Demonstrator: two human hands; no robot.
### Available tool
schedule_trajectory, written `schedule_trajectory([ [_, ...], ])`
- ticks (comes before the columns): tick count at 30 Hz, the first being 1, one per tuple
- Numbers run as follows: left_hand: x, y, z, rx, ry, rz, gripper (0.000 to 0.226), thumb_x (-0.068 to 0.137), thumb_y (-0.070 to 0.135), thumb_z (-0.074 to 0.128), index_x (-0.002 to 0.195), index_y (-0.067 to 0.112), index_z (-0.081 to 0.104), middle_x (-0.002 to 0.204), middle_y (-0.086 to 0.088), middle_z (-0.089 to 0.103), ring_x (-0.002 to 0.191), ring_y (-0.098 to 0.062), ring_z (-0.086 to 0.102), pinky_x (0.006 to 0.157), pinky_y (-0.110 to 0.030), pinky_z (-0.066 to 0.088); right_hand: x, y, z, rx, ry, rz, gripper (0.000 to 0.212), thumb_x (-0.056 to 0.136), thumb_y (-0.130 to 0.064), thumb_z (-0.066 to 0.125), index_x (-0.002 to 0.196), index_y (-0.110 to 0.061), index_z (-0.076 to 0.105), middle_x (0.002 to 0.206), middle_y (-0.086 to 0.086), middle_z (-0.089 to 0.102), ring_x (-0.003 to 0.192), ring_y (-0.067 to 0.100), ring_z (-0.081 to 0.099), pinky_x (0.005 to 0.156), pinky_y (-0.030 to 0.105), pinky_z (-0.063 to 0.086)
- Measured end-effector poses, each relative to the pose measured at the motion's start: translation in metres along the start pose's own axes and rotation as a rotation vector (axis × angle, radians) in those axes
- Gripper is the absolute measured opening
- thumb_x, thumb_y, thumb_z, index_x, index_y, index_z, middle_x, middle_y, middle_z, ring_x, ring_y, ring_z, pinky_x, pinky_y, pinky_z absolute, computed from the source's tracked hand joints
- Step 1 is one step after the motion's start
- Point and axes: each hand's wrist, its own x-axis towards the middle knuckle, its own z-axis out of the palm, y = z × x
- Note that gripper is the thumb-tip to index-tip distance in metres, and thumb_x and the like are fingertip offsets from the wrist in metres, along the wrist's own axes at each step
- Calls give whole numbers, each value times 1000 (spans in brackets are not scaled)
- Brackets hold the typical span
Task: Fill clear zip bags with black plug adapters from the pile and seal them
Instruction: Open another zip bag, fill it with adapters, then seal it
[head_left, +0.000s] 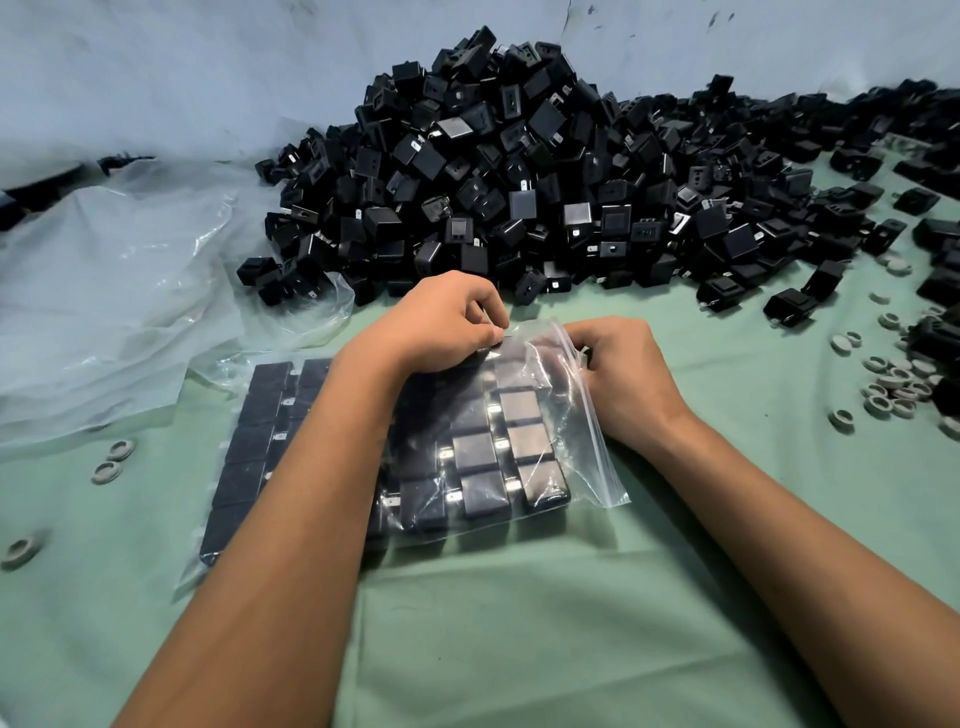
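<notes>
Black plug adapters (519, 171) — glossy, clear zip bag (561, 415), pale green cloth (519, 623), grey-white rings (893, 387)

Two arms come in from the bottom edge, one on each side. Both arms are bare. There are no sleeves on them, all the way down to where the picture ends. The left hand (436, 317) has no glove, and no ring can be seen on it. The right hand (621, 374) has no glove too. There is no watch or band on the wrists. The knuckles on the left hand make small bumps. The arms look smooth. The nails are mostly hidden, so it is hard to tell how they look.
</notes>
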Motion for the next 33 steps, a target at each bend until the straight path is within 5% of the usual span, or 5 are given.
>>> schedule_trajectory([
  [5, -1, 0, 0, -17, -6, -14, 5, 95, 23, 72, 99, 26, 72, 86, 9, 75, 79, -2, 67, 65, -21, 45, 4, 1, -3, -39, 152, 9, 21, 92, -21, 71, 73, -14, 77, 62, -1, 68, 57, 9, 56, 58, 36, 53],
  [10, -1, 0, -1, -15, -2, -20, 5, 94, 23, 73, 98, 26, 72, 86, 9, 75, 80, -4, 69, 68, -23, 48, 20, 8, -13, -227, 307, -67, 19, 95, -12, 65, 107, -18, 78, 94, -5, 72, 78, 15, 66, 81, 38, 57],
  [16, 0, 7, 1, -28, 90, 83, 20, 83, 14, 82, 98, 25, 73, 100, 2, 67, 88, -20, 67, 83, -34, 58, 72, 6, -15, -574, -176, -294, 56, 95, -5, 64, 144, -31, 59, 143, 1, 52, 125, 24, 55, 103, 42, 49],
  [23, -2, 16, 2, -88, 111, 206, 23, 80, 11, 77, 91, 32, 75, 95, 4, 64, 81, -22, 55, 77, -28, 51, 66, 11, -23, -435, -36, -222, 22, 82, -19, 83, 89, -19, 62, 95, -2, 57, 84, 20, 56, 80, 44, 53],
  [33, -5, 32, 12, -36, -184, 245, 46, 91, 9, 65, 98, 54, 75, 120, 8, 54, 120, -16, 46, 93, -27, 40, 4, 26, -64, -281, -67, -127, 39, 78, -1, 80, 110, -22, 78, 104, -1, 64, 89, 17, 64, 77, 20, 51],
])
